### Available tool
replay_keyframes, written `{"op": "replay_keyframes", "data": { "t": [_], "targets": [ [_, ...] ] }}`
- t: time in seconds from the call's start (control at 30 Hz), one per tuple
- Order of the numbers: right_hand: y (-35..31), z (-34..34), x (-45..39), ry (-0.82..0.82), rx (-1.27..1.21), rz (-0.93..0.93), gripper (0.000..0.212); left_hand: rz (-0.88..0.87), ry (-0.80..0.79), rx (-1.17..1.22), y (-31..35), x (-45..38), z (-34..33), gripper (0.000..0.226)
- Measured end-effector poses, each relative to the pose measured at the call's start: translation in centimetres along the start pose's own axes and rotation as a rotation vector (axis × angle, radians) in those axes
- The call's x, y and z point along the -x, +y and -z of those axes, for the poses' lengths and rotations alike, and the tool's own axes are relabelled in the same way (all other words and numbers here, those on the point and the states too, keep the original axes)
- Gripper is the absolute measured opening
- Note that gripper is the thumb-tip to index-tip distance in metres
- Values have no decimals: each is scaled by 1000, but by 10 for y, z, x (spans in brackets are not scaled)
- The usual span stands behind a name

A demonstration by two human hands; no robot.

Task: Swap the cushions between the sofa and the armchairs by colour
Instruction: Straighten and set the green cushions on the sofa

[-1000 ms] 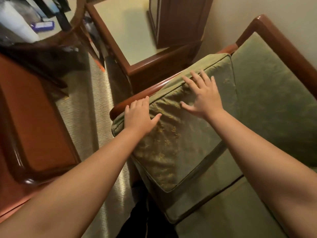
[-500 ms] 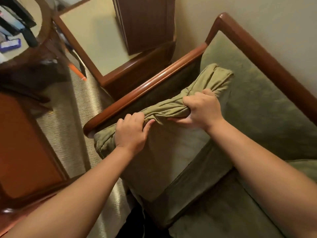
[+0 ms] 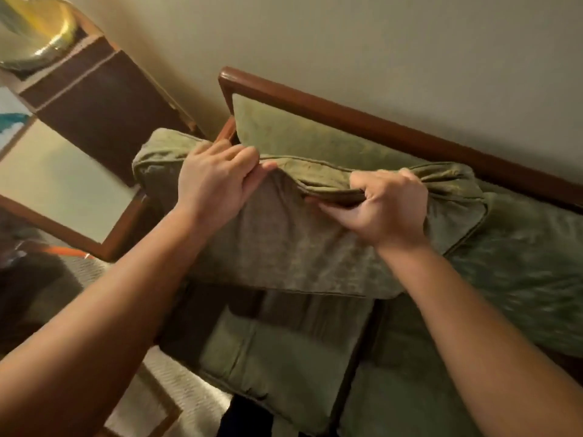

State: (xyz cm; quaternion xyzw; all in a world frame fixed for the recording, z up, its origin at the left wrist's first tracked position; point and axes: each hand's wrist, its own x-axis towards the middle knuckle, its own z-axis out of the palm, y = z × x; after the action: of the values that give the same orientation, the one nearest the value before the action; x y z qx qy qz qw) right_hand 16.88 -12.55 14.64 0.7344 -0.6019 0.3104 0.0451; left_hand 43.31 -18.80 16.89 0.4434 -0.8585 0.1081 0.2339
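A green cushion (image 3: 284, 247) hangs in the air in front of the sofa, its top edge bunched in both my hands. My left hand (image 3: 217, 181) clamps the upper left part of that edge. My right hand (image 3: 385, 206) is closed on the upper right part, thumb under the piped seam. Behind it is the green sofa backrest (image 3: 299, 134) in a dark wooden frame (image 3: 378, 118). Below the cushion lies the green seat pad (image 3: 277, 357). More green upholstery (image 3: 520, 247) is at the right.
A wooden side table with a pale top (image 3: 63, 184) stands to the left of the sofa, a dark wooden cabinet (image 3: 110, 105) behind it. Beige carpet (image 3: 183, 392) covers the floor at the lower left. The wall (image 3: 378, 42) runs close behind the sofa.
From flat palms on the cushion a second ago, both hands closed on its top edge. The cushion has since come up off the armrest and now hangs lifted before the backrest.
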Motion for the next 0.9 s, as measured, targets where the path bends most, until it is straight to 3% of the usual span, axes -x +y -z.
{"op": "replay_keyframes", "data": {
  "t": [0.13,0.23,0.33,0.5,0.63,0.8,0.9],
  "targets": [
    [42,-3,-10,115,134,-174,69,-96,6,48,6,-69,-49,43],
    [67,-33,19,-39,198,-272,63,-29,-170,81,11,-62,-105,48],
    [82,-52,62,-311,350,-394,76,-23,-364,104,2,-20,-136,67],
    [82,-58,83,-307,467,-447,105,-149,-433,19,-16,-10,-150,124],
    [89,-78,82,-267,515,-488,104,-97,-513,-19,-22,-36,-171,127],
    [72,-76,87,-197,445,-567,103,95,-434,60,-2,1,-157,125],
    [40,-64,95,70,290,-661,85,509,-326,244,13,40,-133,133]
  ]
}}
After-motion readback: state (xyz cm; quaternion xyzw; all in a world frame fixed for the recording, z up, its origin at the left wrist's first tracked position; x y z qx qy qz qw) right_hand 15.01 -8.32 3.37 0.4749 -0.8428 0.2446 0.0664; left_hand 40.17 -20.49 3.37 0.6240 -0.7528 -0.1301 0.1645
